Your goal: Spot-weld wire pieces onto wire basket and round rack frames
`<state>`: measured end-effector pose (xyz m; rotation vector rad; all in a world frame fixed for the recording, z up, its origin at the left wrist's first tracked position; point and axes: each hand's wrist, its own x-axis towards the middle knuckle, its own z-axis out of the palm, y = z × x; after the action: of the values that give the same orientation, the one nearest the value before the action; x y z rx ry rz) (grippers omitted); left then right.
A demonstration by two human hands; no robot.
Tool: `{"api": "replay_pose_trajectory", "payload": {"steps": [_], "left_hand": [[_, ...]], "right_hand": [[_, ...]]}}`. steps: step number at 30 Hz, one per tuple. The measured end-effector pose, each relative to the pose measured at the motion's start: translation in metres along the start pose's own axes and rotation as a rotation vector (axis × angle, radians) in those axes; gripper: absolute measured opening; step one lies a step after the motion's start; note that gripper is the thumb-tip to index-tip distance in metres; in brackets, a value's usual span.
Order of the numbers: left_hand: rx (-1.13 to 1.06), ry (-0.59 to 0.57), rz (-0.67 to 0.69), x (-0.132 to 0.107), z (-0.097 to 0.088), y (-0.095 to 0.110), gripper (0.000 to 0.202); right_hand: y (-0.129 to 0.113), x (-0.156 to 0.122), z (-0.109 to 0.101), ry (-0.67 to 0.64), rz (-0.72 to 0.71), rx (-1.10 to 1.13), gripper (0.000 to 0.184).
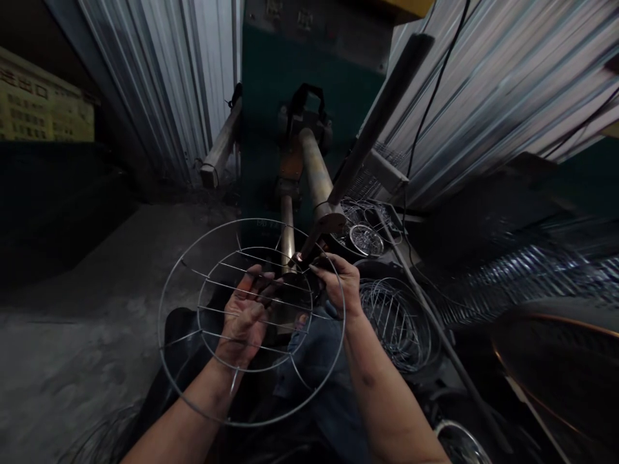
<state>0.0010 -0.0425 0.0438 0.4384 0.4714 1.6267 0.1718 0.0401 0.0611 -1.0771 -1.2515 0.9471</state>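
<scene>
A round wire rack (213, 348), with an outer ring, a smaller inner ring and parallel cross wires, is tilted in front of a spot welder's electrode tips (296, 259). My left hand (245, 319) is palm up beneath the inner ring, its curled fingers against the cross wires, supporting the rack. At the right rim, my right hand (341, 280) is closed in a pinch beside the electrodes. A short wire (307, 269) shows at its fingertips, mostly hidden by them. Above the tips runs the welder's thick upper arm (316, 167); the thinner lower arm (287, 225) is below it.
The green machine body (314, 71) stands ahead against corrugated metal walls. On the right are a tub of wire rings (396, 322), a box of wire parts (366, 238) and a long bar (435, 316). A yellow crate (46, 103) is at far left.
</scene>
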Motion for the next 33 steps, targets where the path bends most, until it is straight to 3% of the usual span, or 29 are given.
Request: {"api": "replay_pose_trajectory", "payload": {"steps": [10, 26, 33], "left_hand": [[0.016, -0.032, 0.018, 0.004, -0.001, 0.000, 0.062], [-0.080, 0.072, -0.034, 0.007, 0.015, 0.000, 0.055], [-0.062, 0.026, -0.001, 0.008, 0.016, -0.004, 0.060]], "right_hand": [[0.003, 0.000, 0.015, 0.161, -0.043, -0.023, 0.013], [-0.015, 0.015, 0.020, 0.084, -0.068, -0.078, 0.010], [-0.005, 0.020, 0.019, 0.062, -0.039, -0.026, 0.013]]}}
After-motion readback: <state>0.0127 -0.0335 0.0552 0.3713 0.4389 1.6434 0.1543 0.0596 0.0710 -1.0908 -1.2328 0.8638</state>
